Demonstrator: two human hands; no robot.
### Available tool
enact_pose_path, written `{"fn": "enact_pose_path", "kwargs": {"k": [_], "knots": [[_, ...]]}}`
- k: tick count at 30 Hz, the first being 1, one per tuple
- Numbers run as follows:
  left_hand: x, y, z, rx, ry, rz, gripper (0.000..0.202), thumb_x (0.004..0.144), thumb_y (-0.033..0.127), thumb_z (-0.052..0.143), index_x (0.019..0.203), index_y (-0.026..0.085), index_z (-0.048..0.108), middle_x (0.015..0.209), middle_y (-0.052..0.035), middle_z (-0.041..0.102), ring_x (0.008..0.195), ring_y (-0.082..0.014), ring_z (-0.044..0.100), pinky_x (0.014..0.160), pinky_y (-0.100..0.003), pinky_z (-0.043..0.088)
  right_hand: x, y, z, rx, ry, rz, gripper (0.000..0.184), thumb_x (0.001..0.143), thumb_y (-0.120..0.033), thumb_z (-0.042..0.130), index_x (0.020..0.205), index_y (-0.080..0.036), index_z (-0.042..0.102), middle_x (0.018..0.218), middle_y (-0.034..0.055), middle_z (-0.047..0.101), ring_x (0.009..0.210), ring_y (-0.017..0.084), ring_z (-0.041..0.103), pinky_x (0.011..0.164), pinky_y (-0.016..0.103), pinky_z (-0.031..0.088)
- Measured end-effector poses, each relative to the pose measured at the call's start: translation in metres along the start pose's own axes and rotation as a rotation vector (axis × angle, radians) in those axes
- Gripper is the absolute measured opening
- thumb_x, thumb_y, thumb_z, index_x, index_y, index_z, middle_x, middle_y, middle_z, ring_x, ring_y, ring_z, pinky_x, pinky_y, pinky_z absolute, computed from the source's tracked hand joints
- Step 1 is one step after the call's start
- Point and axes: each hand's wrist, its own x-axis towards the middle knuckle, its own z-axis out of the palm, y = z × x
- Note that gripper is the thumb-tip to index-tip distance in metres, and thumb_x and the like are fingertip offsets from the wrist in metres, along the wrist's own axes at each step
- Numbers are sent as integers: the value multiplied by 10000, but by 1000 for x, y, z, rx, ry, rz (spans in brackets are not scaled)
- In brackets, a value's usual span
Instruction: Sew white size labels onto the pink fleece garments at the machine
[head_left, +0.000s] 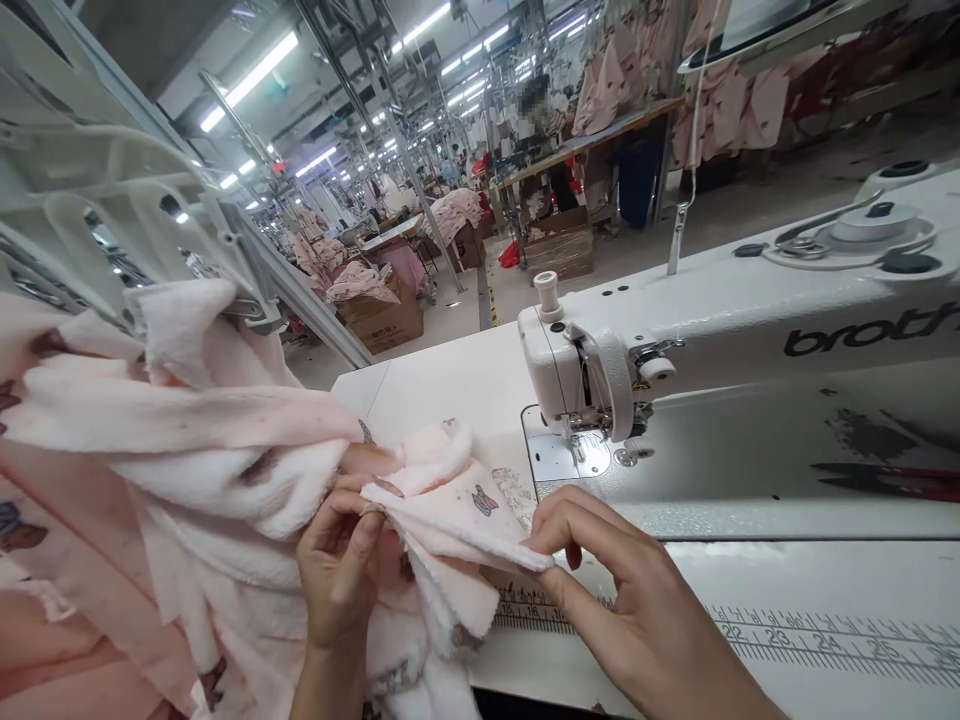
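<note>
Head view: my left hand (341, 570) and right hand (626, 590) are apart, each pinching the same pale pink plush fabric (450, 505), thumb against fingers. Its folded edge stretches between them, the right-hand end being a narrow tip. This fabric, printed with small dark motifs, lies at the left front of the white bench (442, 375), partly covering a printed ruler scale (817, 640); its bulk heaps up on my left, below a white plastic hanging frame (112, 190). Just beyond my right hand is the needle plate (551, 460) of a white Brother sewing machine (720, 330), the fabric left of the needle. Red-handled scissors (892, 482) lie under the machine's arm, to the right. Past the bench, a cardboard box (386, 320) stands on the floor, with pink fabric heaped on it. Farther off, a person (536, 120) is at another bench (592, 145), near hanging pink garments (611, 80).
</note>
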Motion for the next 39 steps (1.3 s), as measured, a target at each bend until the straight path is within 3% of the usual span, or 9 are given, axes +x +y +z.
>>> {"fn": "enact_pose_path", "kwargs": {"k": [10,27,34,39], "knots": [[1,-5,0,-56,11,-74,127,759,239,715,723,158,623,854,-25,623,777,-112,621,649,-145,495,1,-2,-4,85,-80,168,116,913,-254,459,816,-214,511,842,-6,508,762,142,477,658,264,357],[0,-19,-1,-43,88,-151,222,707,308,762,733,143,616,777,-13,615,694,-107,594,636,-168,499,-2,-8,1,-34,57,-14,155,941,-170,394,887,-233,525,893,-21,528,796,112,501,686,221,380],[-1,-23,0,-41,71,-194,200,736,299,744,753,146,616,726,14,589,616,-66,549,589,-139,462,-1,-10,7,-66,79,-28,156,915,-131,390,895,-223,514,888,-14,528,803,118,498,719,217,402],[0,-25,2,-105,71,-233,202,720,288,757,761,151,615,781,5,618,689,-91,594,648,-169,497,-1,-10,8,-80,93,-23,147,918,-136,396,870,-218,508,878,-22,528,813,110,495,693,211,379]]}}
